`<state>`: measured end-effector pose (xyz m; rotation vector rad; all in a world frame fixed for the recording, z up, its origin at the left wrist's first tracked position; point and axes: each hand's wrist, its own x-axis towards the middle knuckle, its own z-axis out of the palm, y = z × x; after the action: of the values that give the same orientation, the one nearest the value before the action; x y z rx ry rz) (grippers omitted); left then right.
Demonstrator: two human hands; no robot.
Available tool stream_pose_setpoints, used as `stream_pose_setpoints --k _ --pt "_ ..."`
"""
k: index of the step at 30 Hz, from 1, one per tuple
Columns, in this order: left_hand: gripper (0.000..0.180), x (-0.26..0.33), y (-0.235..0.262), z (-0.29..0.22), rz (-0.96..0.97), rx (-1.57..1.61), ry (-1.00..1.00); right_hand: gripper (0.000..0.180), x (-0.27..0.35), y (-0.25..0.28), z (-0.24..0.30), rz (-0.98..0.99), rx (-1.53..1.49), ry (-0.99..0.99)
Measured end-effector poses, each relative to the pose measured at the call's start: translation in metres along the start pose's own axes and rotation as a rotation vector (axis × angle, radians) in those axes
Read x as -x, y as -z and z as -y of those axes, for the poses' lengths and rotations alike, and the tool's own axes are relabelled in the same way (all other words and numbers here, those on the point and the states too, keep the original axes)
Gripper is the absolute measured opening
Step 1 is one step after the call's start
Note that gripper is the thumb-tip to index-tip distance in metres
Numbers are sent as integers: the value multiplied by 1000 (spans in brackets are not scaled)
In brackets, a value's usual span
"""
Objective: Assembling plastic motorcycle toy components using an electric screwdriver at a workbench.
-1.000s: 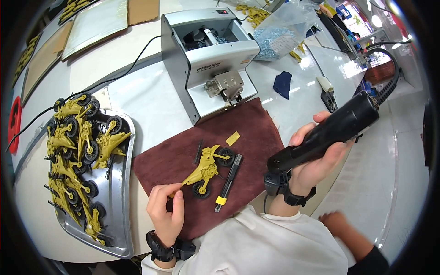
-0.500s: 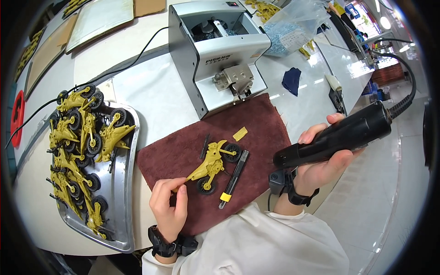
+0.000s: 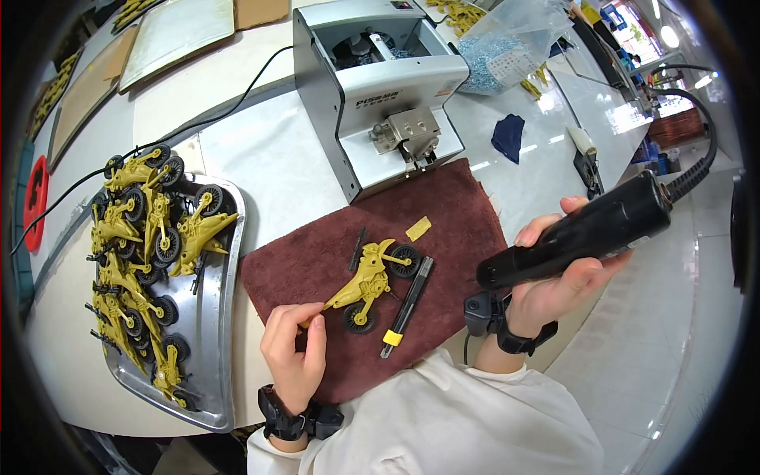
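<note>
A yellow toy motorcycle (image 3: 366, 279) with black wheels lies on its side on the brown cloth (image 3: 297, 252). My left hand (image 3: 294, 342) pinches its pointed tail end between thumb and fingers. In my right hand (image 3: 566, 277) is a black corded electric screwdriver (image 3: 582, 235), held tilted above the cloth's right edge, its front end apart from the motorcycle. Beside the motorcycle lie a black handlebar piece (image 3: 358, 248), a small yellow piece (image 3: 418, 229) and a black utility knife (image 3: 409, 305) with a yellow band.
A metal tray (image 3: 214, 348) at the left carries several yellow toy motorcycles (image 3: 131, 261). A grey screw-feeder machine (image 3: 380, 95) stands behind the cloth. At the back right are a clear bag (image 3: 507, 51) of small blue bits, a dark blue scrap (image 3: 508, 138) and a white-tipped tool (image 3: 582, 142).
The whole view has shifted slightly. Both hands keep their holds, and the motorcycle and loose parts stay in place on the cloth.
</note>
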<state>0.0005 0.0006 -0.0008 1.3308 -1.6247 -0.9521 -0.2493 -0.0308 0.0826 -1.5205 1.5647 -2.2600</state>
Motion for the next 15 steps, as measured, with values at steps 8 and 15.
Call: stream_pose_setpoints --k 8,15 --pt "12 8 10 -18 20 101 98 84 10 10 -12 69 -351 -177" --pt "35 -5 35 -111 530 490 -312 85 1 -3 -8 104 -261 -241"
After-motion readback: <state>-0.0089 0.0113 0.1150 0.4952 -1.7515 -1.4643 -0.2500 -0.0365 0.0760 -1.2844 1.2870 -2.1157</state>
